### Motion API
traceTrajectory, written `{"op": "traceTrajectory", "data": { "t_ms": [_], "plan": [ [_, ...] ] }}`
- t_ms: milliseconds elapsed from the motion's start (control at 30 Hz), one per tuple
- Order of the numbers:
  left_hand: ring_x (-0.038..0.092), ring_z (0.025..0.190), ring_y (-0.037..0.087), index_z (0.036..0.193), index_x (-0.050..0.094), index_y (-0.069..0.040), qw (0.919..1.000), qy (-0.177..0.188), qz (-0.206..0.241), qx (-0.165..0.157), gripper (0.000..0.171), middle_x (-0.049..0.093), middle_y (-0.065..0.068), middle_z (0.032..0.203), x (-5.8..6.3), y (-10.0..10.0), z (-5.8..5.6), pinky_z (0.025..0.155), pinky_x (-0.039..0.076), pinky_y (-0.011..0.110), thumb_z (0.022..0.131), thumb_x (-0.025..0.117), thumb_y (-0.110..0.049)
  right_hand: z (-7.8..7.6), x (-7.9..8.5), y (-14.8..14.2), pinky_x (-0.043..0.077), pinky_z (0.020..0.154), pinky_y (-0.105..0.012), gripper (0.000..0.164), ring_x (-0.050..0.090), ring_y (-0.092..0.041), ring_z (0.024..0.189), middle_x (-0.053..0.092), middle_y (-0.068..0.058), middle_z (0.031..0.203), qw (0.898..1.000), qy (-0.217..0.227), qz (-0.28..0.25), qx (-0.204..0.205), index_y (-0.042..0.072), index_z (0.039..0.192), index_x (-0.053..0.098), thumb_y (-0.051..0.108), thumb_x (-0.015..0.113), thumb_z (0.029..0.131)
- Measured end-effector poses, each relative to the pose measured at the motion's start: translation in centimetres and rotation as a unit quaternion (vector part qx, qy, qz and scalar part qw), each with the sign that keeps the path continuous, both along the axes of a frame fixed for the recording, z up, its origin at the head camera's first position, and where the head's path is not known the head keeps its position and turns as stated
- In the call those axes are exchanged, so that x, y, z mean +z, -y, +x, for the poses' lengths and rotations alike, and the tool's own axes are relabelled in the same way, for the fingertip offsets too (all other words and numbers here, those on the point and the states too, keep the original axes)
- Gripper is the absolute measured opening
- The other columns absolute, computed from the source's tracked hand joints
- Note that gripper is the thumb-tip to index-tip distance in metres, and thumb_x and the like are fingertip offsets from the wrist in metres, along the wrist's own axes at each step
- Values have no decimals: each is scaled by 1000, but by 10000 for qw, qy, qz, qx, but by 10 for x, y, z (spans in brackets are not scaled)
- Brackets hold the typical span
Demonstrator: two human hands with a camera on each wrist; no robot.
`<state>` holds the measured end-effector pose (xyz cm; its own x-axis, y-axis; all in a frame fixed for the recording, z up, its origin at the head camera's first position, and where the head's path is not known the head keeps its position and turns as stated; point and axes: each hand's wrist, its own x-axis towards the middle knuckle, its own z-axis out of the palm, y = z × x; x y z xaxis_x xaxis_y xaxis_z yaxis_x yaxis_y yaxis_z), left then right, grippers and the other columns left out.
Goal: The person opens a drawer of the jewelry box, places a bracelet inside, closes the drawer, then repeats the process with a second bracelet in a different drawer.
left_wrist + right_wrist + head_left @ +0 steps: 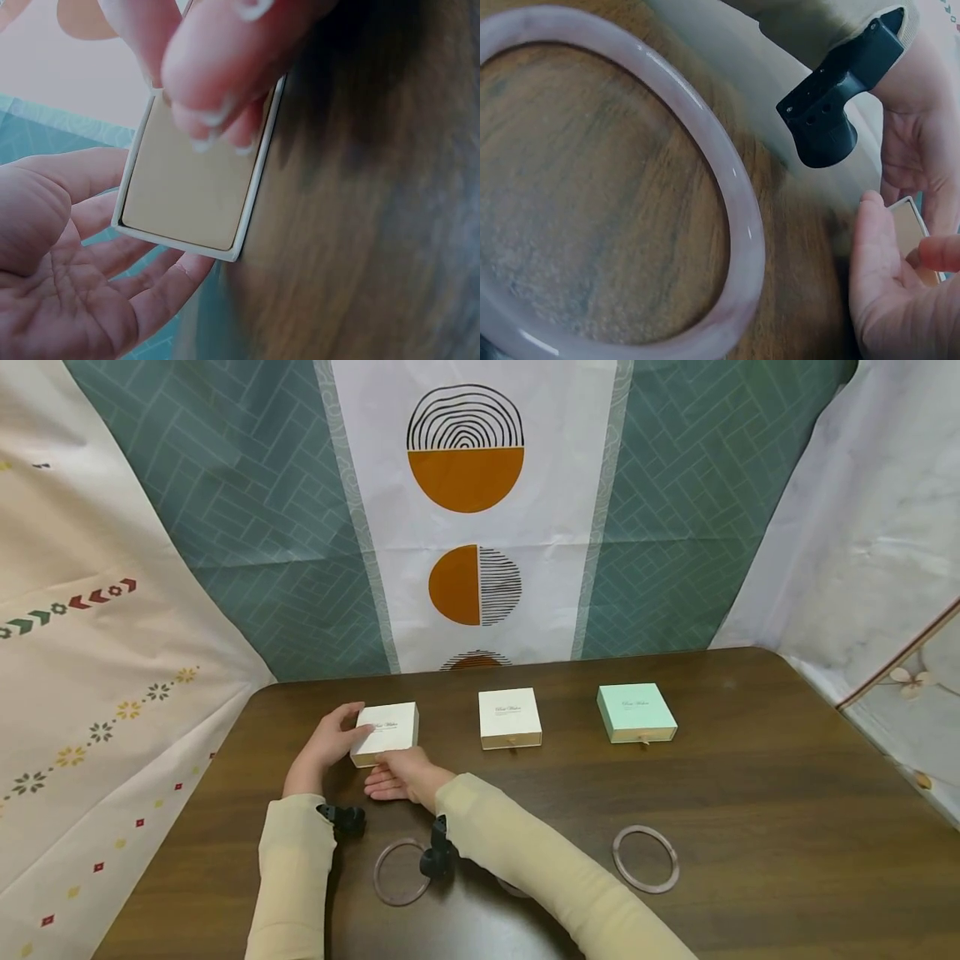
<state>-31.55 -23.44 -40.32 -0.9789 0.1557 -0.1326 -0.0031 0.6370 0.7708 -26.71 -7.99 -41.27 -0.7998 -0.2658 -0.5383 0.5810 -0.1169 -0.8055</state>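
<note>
A small white drawer box [395,720] lies on the left of the table. My left hand [327,746] grips it from the left, its fingers wrapped about the box. At the box's front my right hand [408,772] pinches with thumb and fingertip against the middle of the beige drawer front [184,184]; its other fingers stretch out to the left. The fingertips hide any pull tab there. In the left wrist view the drawer front sits level with the box's white rim. A pale mauve bangle [742,202] lies below the right wrist.
Farther right stand another white box [510,714] and a mint green box [636,706], both with small tabs in front. One bangle [671,860] lies at the right; another bangle [512,888] is mostly hidden under my right sleeve. Cloth hangs behind the table [750,777].
</note>
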Motion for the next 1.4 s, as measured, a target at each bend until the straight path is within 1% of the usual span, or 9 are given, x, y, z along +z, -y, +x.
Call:
{"op": "traceTrajectory", "data": {
  "t_ms": [33,133,233,267,333,500,700,933,1400],
  "plan": [
    [30,135,45,146,28,2,10000,29,20,24,60,28,28,150,0,0,0,109,31,57,96,54,-18,-1,-3,1,59,75,-38,25,72,-29,82,71,-22,89,10000,-33,-62,-16,-7,91,63,14,52,95],
    [31,135,45,147,28,2,10000,30,45,46,60,28,28,149,-1,1,0,109,31,57,96,54,-18,0,-4,2,59,73,-36,24,72,-28,80,72,-20,86,9999,-68,-110,-74,-7,90,63,13,52,96],
    [32,134,45,146,28,3,10000,-15,67,20,60,30,29,148,-2,1,-1,108,32,57,96,54,-17,0,-4,3,59,75,-37,23,72,-29,83,72,-22,90,9996,-20,-171,-215,-7,93,64,12,53,95],
    [33,133,45,146,28,3,10000,-20,92,17,60,31,29,148,-3,1,-1,108,33,57,96,55,-17,2,-2,3,58,79,-37,23,71,-29,88,71,-22,95,9995,28,-143,-277,-8,96,64,11,52,96],
    [32,134,45,146,28,3,9999,-22,152,-5,60,31,29,148,-3,2,-1,108,33,57,96,55,-16,2,-2,3,57,80,-38,23,70,-31,91,70,-24,99,9991,61,-195,-366,-9,99,64,10,52,96],
    [30,136,43,147,28,3,9997,-62,232,-28,59,30,28,149,-3,1,-2,109,32,56,97,54,-16,1,-2,0,57,82,-38,25,67,-34,97,67,-26,105,9986,121,-311,-414,-12,105,63,6,49,96],
    [29,136,43,147,28,3,9998,-77,206,-4,60,29,28,150,-1,-1,-2,109,32,56,97,55,-17,0,-3,1,57,81,-37,22,68,-33,96,68,-26,103,9980,208,-324,-503,-12,102,64,5,51,95],
    [29,137,43,147,29,1,9999,-67,138,60,59,30,27,149,-4,1,-2,109,31,57,97,54,-17,6,-3,4,57,79,-37,14,68,-34,94,68,-27,101,9977,252,-280,-567,-8,93,62,0,51,94],
    [30,136,43,147,29,0,9998,-7,187,110,60,31,27,149,-4,1,-1,109,32,57,97,55,-18,10,-3,3,56,82,-37,19,66,-35,98,67,-27,103,9980,366,-260,-434,-12,95,64,0,50,95]
  ]
}}
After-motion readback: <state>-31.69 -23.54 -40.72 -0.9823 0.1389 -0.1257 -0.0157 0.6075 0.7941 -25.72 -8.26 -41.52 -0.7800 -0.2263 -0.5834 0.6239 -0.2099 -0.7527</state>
